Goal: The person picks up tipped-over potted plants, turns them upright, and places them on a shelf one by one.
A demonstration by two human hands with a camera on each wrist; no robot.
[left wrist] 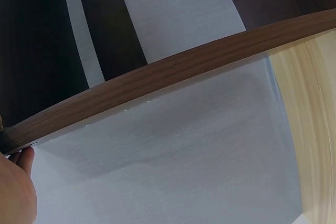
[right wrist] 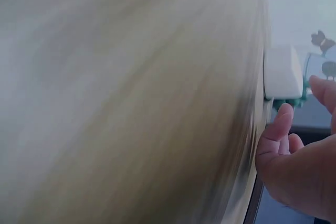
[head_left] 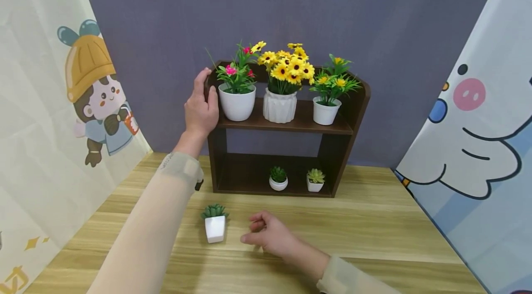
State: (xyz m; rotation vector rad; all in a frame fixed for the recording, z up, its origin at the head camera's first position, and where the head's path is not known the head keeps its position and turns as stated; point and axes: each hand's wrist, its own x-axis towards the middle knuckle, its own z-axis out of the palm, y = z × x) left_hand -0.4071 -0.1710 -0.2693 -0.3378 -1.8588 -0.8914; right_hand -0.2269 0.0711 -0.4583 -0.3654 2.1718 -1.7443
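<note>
My left hand (head_left: 201, 107) grips the upper left side panel of a dark brown two-tier shelf (head_left: 282, 195). In the left wrist view its fingertips (left wrist: 27, 156) show at the panel's edge (left wrist: 184, 59). Over the wooden table, my right hand (head_left: 272, 236) holds nothing, its fingers loosely bent and thumb apart. To its left is a green succulent in a square white pot (head_left: 215, 229), separated from the fingers by a small gap. The right wrist view has that white pot (right wrist: 283, 72) just beyond the thumb and fingers.
The top tier carries pink flowers in a white pot (head_left: 237, 102), yellow daisies in a ribbed pot (head_left: 280, 107) and a smaller yellow-flowered plant (head_left: 326, 113). Two small succulents, one in a round pot (head_left: 278, 184), one in a square pot (head_left: 315, 186), sit below. Printed curtains flank the table (head_left: 374, 229).
</note>
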